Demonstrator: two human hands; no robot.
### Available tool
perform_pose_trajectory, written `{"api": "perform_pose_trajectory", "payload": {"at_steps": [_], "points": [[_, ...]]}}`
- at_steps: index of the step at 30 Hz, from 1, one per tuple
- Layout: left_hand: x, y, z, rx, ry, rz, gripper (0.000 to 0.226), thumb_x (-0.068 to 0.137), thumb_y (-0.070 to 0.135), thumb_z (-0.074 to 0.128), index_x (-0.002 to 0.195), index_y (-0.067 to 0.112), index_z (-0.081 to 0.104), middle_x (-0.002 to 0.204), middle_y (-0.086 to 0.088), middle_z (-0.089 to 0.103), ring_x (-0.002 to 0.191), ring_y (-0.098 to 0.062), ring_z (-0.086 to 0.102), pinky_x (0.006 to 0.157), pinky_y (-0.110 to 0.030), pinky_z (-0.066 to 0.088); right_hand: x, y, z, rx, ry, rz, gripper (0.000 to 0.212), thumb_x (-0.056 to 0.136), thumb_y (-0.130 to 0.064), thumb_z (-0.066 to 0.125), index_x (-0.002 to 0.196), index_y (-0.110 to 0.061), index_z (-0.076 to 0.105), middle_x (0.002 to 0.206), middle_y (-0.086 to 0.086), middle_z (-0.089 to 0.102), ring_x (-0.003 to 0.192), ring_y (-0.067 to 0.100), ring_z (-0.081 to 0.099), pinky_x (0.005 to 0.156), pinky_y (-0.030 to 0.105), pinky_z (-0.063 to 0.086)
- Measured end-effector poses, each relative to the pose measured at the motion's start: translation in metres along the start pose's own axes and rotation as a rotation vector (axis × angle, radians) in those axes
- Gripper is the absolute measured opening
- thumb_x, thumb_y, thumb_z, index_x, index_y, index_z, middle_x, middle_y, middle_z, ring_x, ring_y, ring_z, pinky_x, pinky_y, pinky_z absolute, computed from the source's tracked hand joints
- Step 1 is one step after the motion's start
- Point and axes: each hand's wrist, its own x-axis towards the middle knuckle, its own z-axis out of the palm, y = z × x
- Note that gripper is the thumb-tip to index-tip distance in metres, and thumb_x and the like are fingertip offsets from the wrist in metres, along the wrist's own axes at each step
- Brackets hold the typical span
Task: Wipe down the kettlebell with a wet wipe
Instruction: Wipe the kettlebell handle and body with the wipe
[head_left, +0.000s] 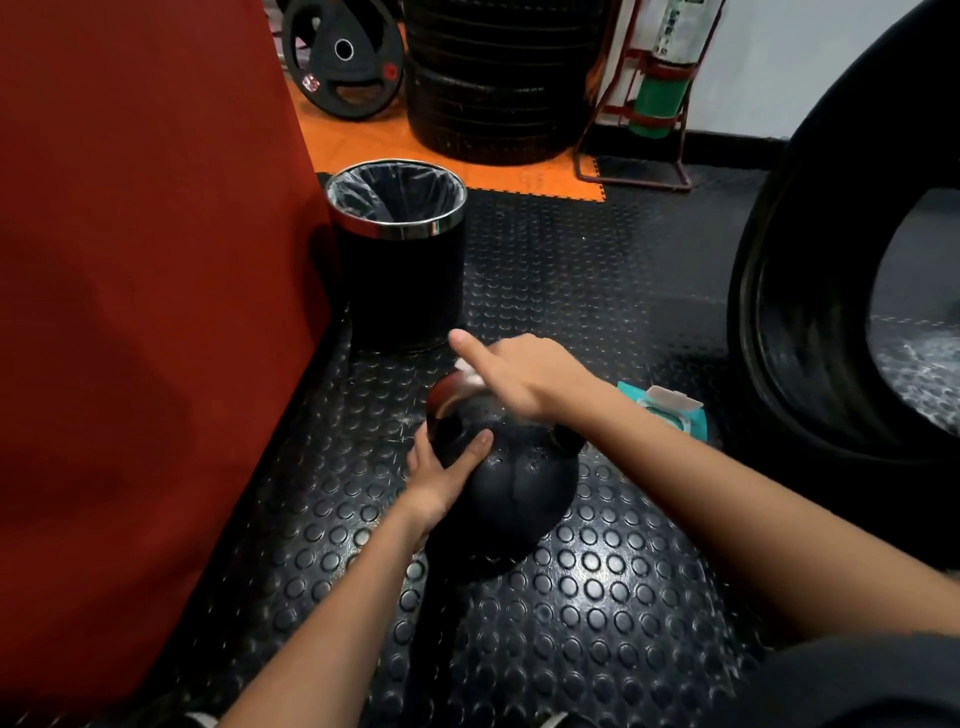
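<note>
While left hand (441, 480) grips kettlebell (511, 483), right hand (519, 379) presses wipe (470, 375) near bin (400, 260).

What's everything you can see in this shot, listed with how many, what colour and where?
kettlebell: one, black, on the studded floor mat, centre
wet wipe: one, white, pressed on the kettlebell handle under the right hand
wipes pack: one, teal with its white lid open, on the mat right of the kettlebell
bin: one, black with chrome rim and liner, behind the kettlebell by the red wall
weight plate: one, black, leaning at top left
tyre stack: one, black, top centre
large tyre: one, black, right edge
extinguisher stand: one, red frame, green and white cylinder, top right
left hand: steadying the kettlebell's side
right hand: wiping the handle
</note>
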Motion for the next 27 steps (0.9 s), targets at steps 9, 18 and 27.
{"api": "perform_pose_trajectory", "payload": {"at_steps": [9, 18, 27], "points": [[0.005, -0.002, 0.000, -0.011, 0.023, -0.005, 0.114, 0.057, 0.085, 0.064, 0.150, 0.041, 0.015, 0.157, 0.004, 0.018, 0.143, -0.025, 0.027, 0.116, -0.043, 0.025, -0.012, 0.048, -0.014, 0.283, 0.000, 0.169, 0.085, 0.102, -0.067, 0.016, 0.100, -0.006, 0.074, 0.108, 0.017, 0.071, 0.114, 0.032, 0.061, 0.094, 0.037, 0.039], [0.003, -0.004, 0.003, -0.045, 0.055, 0.034, 0.111, 0.051, 0.084, 0.068, 0.144, 0.041, 0.026, 0.149, 0.003, 0.029, 0.139, -0.020, 0.030, 0.112, -0.036, 0.026, 0.009, 0.006, -0.004, -0.006, -0.056, -0.004, 0.070, 0.106, -0.059, 0.013, 0.142, -0.016, 0.055, 0.132, 0.022, 0.063, 0.127, 0.040, 0.055, 0.101, 0.043, 0.039], [0.006, -0.005, 0.001, -0.026, 0.029, 0.019, 0.112, 0.055, 0.085, 0.065, 0.147, 0.043, 0.020, 0.154, 0.003, 0.023, 0.141, -0.023, 0.028, 0.116, -0.042, 0.026, -0.009, 0.055, -0.007, 0.279, 0.056, 0.149, 0.086, 0.103, -0.066, 0.015, 0.078, -0.004, 0.070, 0.082, 0.010, 0.070, 0.093, 0.029, 0.065, 0.089, 0.039, 0.041]]}}
